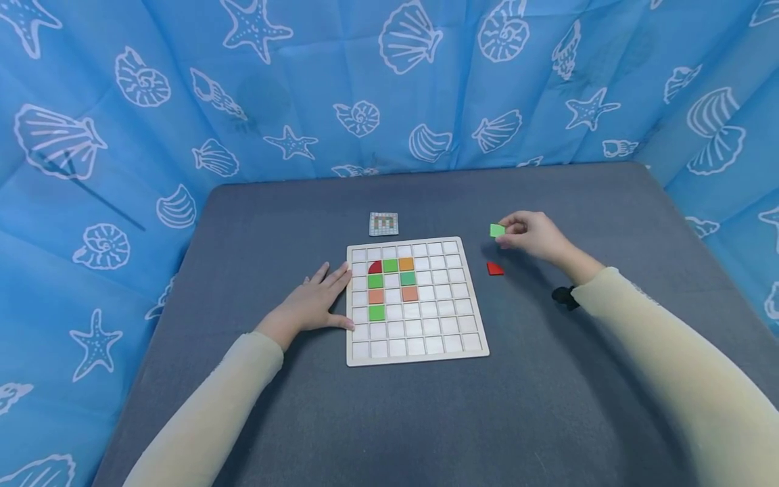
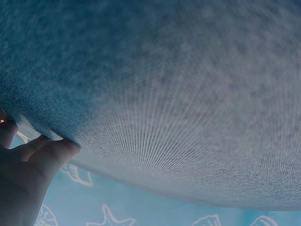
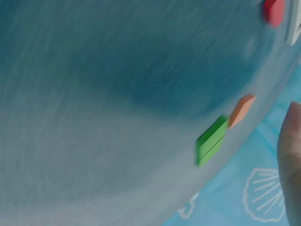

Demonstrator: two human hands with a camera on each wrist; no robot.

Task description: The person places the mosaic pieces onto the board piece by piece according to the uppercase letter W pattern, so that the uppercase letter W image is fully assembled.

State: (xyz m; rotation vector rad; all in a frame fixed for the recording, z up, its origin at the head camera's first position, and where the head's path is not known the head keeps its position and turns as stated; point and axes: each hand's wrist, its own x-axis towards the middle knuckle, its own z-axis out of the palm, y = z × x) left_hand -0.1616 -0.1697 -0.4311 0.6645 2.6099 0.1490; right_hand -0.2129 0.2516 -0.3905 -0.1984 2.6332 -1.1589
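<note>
A white gridded board [image 1: 426, 358] lies on the table with several coloured tiles in its upper left cells: green, orange, salmon and teal squares, plus a dark red quarter-round tile [image 1: 375, 267]. My left hand [image 1: 307, 304] rests with spread fingers against the board's left edge. Right of the board, my right hand [image 1: 532, 233] pinches a light green square tile [image 1: 497, 230] above the table. Below it lies a red quarter-round tile [image 1: 495, 268]. In the right wrist view, green tiles [image 3: 211, 140] and an orange tile [image 3: 242, 110] appear on the cloth; a finger [image 3: 291, 155] shows at the right edge.
A small patterned card [image 1: 383, 224] lies just beyond the board. Dark grey cloth covers the table [image 1: 414, 433]. A blue curtain [image 1: 328, 74] with white shells and starfish hangs behind and at both sides. A black object [image 1: 566, 297] sits at the right wrist.
</note>
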